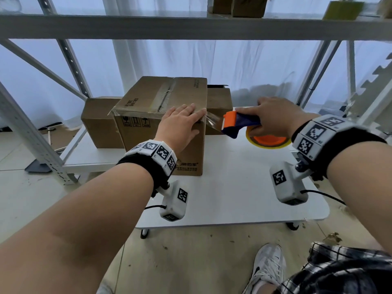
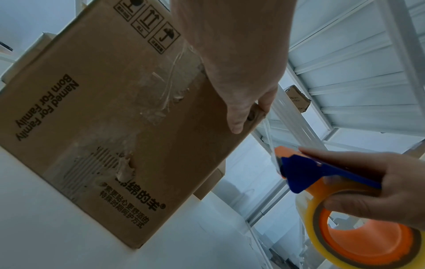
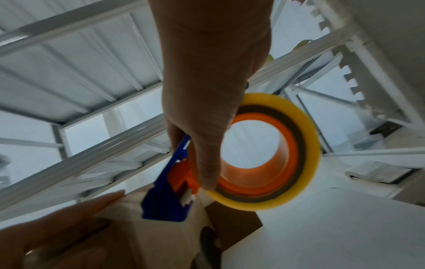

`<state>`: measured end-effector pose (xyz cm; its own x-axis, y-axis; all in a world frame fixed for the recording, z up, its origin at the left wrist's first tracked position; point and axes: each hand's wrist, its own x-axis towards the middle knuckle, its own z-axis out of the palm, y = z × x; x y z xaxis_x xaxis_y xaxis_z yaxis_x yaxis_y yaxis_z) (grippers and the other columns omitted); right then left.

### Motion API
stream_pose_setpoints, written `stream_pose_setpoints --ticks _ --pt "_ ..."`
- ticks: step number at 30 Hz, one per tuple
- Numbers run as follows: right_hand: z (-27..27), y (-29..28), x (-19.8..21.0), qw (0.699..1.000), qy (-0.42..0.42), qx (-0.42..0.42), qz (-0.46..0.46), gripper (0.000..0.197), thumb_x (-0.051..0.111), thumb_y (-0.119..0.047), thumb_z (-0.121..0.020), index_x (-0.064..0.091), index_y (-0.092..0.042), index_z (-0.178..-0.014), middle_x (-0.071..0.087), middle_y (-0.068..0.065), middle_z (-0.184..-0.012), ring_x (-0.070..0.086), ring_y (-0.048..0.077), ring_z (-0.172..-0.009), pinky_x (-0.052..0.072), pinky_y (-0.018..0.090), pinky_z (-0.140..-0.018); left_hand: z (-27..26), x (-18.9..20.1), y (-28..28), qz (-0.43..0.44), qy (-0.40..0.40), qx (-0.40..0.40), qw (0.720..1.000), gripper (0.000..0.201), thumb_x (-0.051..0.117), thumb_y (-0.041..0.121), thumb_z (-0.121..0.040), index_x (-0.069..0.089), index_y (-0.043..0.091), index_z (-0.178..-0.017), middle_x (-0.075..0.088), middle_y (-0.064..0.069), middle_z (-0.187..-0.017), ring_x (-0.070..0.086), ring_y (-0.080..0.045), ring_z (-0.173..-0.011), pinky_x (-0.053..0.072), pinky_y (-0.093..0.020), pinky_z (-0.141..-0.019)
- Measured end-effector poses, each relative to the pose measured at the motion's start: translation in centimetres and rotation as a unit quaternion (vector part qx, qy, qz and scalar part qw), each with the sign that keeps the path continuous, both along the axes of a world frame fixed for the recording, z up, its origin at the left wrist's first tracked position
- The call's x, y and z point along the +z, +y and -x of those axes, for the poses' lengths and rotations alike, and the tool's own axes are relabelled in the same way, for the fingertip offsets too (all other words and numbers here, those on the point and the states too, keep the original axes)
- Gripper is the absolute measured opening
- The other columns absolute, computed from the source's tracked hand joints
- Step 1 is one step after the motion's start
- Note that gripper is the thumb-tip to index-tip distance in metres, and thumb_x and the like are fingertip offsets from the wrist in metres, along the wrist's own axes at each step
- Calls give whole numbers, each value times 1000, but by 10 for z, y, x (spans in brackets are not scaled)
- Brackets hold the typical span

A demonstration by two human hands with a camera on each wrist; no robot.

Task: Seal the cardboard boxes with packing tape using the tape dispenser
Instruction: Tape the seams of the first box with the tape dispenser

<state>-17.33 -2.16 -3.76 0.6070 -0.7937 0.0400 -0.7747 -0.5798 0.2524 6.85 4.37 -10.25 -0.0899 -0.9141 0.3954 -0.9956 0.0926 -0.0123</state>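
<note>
- A white table (image 1: 244, 200) is seen nearest, and a tall cardboard box (image 1: 161, 128) is stood on its left part.
- The left hand (image 1: 180, 126) is laid flat over the box's near top corner, with the fingers (image 1: 191, 110) held straight on the top face and the thumb pressed down the front face (the thumb is shown clearly in the left wrist view).
- The tape dispenser (image 1: 239, 124), blue with an orange head, is gripped by the right hand (image 1: 273, 117) just to the right of the box; the fingers are curled over its handle, and the thumb is laid across the side of the roll (image 3: 271, 152) in the right wrist view.
- A clear strip of tape (image 1: 213, 120) is stretched from the box corner under the left fingers to the dispenser's head.
- The box's top seam is already covered by a run of tape (image 1: 165, 96).
- Two smaller boxes are stood further back, one to the left (image 1: 99, 124) and one behind on the right (image 1: 218, 102).
- A grey metal shelving frame (image 1: 191, 26) is set behind and above, with more boxes on its upper shelf.
</note>
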Motion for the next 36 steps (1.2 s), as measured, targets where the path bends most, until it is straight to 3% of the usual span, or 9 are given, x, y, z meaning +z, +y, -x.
stream_pose_setpoints --ticks 4,12,16,20,26,29,31,34,36 --pt "21 4 -8 999 -38 -6 22 70 57 -48 -87 22 -46 -147 46 6 -101 48 28 -99 36 34 -81 3 0 1 8 7 -1 1000 57 50 36 -97 24 37 -148 28 2 -155 24 -19 -143 12 -38 -118" --pt "-1 -2 -17 999 1 27 45 68 56 -46 -87 24 -43 -147 50 10 -111 50 31 -104 34 33 -81 0 1 1 8 14 3 1000 56 49 35 -97 25 38 -147 29 2 -155 25 -18 -143 13 -38 -118" --pt "32 0 -28 995 -89 10 50 72 62 -44 -87 24 -39 -148 50 14 -108 50 33 -100 34 34 -85 3 0 0 17 10 1 1000 55 48 35 -97 26 37 -147 30 2 -154 25 -18 -143 13 -38 -118" --pt "34 -1 -48 987 -145 43 53 74 71 -34 -81 35 -31 -146 52 22 -98 52 40 -89 38 44 -82 6 -1 1 22 18 4 1000 54 48 34 -98 27 37 -147 30 2 -154 25 -18 -143 12 -37 -118" --pt "14 4 -36 997 -42 2 67 68 57 -46 -88 25 -41 -148 50 13 -113 50 34 -104 37 37 -87 8 1 2 16 16 -1 1000 54 48 34 -98 26 37 -147 30 2 -154 25 -19 -143 13 -38 -118" --pt "1 -1 -35 994 80 -25 68 43 47 -37 -94 44 -36 -136 52 7 -112 50 29 -110 34 32 -84 7 2 3 21 30 5 999 53 48 35 -97 28 36 -147 31 2 -154 25 -19 -143 12 -37 -118" --pt "15 -1 -48 986 142 -85 33 41 45 -30 -93 49 -32 -134 52 6 -118 49 27 -114 37 32 -88 2 1 4 19 31 6 999 54 48 36 -97 27 36 -147 30 2 -154 25 -19 -143 12 -37 -118" --pt "41 -1 -62 988 96 -123 -6 50 55 -41 -87 43 -43 -135 51 5 -110 53 29 -106 39 34 -81 -1 -3 2 31 21 5 999 55 48 38 -97 25 36 -148 29 2 -155 24 -20 -143 11 -37 -118" --pt "38 -1 -62 991 -13 -132 -33 54 60 -42 -85 43 -45 -136 47 6 -101 53 31 -103 40 35 -81 1 -5 1 38 24 7 999 55 47 38 -97 26 35 -148 29 2 -155 23 -20 -143 10 -37 -117"
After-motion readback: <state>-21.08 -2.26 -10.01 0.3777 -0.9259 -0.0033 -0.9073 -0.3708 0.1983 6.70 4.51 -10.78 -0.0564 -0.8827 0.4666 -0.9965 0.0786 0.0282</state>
